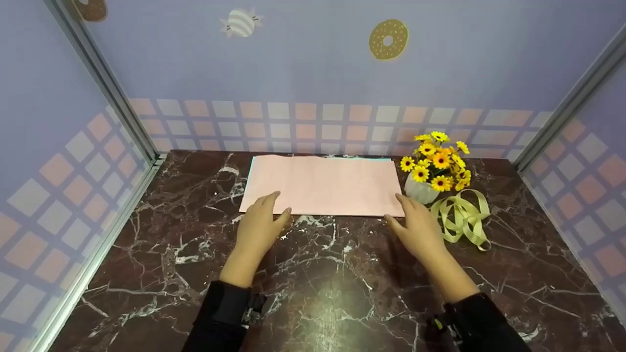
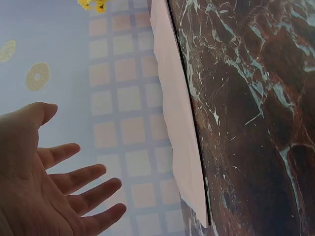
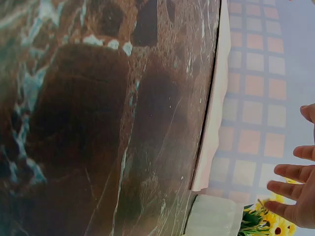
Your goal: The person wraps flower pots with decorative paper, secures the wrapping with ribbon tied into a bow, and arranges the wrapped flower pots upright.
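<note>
The left hand (image 1: 259, 222) is open, its fingers loosely extended and a little apart, the thumb held away from them; it has hold of nothing. In the head view it overlaps the near left corner of a pink sheet of paper (image 1: 323, 186), while the left wrist view shows a gap between its fingertips and the sheet. The right hand (image 1: 418, 227) is likewise open and has hold of nothing, its fingers spread and slightly bent, near the sheet's near right corner. The right wrist view shows it apart from the paper too.

The sheet lies flat just beyond and between the two hands, its long side running from one to the other. Its far edge is slightly wavy, and a strip of light blue (image 1: 362, 158) shows along that edge and the left one. Just beyond the right hand stands a white pot (image 1: 419, 190) of yellow daisy-like flowers (image 1: 441, 160). To the right of that hand lies a loosely looped pale yellow-green ribbon (image 1: 462, 215).

Beneath both hands spreads a dark brown, white-veined marble-patterned tabletop (image 1: 323, 274). Black sleeves (image 1: 217, 313) cover the forearms behind them. Well beyond the hands rises a lavender wall (image 1: 313, 54) printed with pink and white squares, doughnuts and a striped sweet.
</note>
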Demonstrator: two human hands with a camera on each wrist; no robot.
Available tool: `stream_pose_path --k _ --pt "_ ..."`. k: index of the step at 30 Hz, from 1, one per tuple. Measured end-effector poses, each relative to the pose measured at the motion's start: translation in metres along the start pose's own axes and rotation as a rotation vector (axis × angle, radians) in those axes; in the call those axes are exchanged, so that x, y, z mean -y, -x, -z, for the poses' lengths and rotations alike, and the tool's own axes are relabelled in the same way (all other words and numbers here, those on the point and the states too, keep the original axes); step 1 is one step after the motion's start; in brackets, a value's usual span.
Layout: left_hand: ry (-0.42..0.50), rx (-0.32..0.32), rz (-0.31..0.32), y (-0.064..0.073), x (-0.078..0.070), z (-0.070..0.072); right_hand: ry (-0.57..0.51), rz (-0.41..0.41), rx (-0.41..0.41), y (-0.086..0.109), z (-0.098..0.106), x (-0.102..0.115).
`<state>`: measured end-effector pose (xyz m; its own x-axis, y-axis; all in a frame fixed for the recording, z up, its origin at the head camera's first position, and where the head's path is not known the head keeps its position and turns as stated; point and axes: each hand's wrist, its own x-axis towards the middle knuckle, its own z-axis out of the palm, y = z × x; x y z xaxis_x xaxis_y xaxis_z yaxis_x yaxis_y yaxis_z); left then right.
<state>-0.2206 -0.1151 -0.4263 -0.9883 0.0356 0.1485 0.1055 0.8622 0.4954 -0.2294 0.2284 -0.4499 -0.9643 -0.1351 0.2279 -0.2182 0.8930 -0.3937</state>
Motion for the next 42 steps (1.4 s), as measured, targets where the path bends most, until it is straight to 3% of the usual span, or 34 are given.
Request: stream_pose_path --k 4,10,14,20,23,26,31,38,42 --pt "0.138 0.038 0.070 -0.003 0.002 0.002 -0.076 -0.056 0.017 -0.004 -0.002 -0.004" --pt "0.452 0.074 0.173 -0.009 0.015 0.000 -0.207 -0.147 0.033 -0.009 -0.012 -0.016" --pt "0.564 0.086 0.234 -0.012 0.026 -0.005 -0.271 -0.200 0.040 -0.010 -0.021 -0.025" --pt "0.810 0.124 0.356 -0.013 0.042 -0.015 -0.357 -0.261 0.050 -0.008 -0.036 -0.035" --pt "0.844 0.114 0.367 -0.014 0.050 -0.021 -0.499 -0.284 0.064 -0.009 -0.045 -0.039" --pt "0.854 0.097 0.371 -0.015 0.058 -0.027 -0.718 -0.334 0.065 -0.009 -0.054 -0.042" --pt "0.913 0.089 0.421 -0.014 0.069 -0.034 -1.001 -0.419 0.013 -0.011 -0.061 -0.048" --pt "1.019 0.056 0.484 -0.012 0.080 -0.042 -1.121 -0.465 0.023 -0.011 -0.062 -0.058" --pt "1.091 -0.026 0.502 -0.013 0.086 -0.048 -1.155 -0.501 0.025 -0.015 -0.060 -0.062"
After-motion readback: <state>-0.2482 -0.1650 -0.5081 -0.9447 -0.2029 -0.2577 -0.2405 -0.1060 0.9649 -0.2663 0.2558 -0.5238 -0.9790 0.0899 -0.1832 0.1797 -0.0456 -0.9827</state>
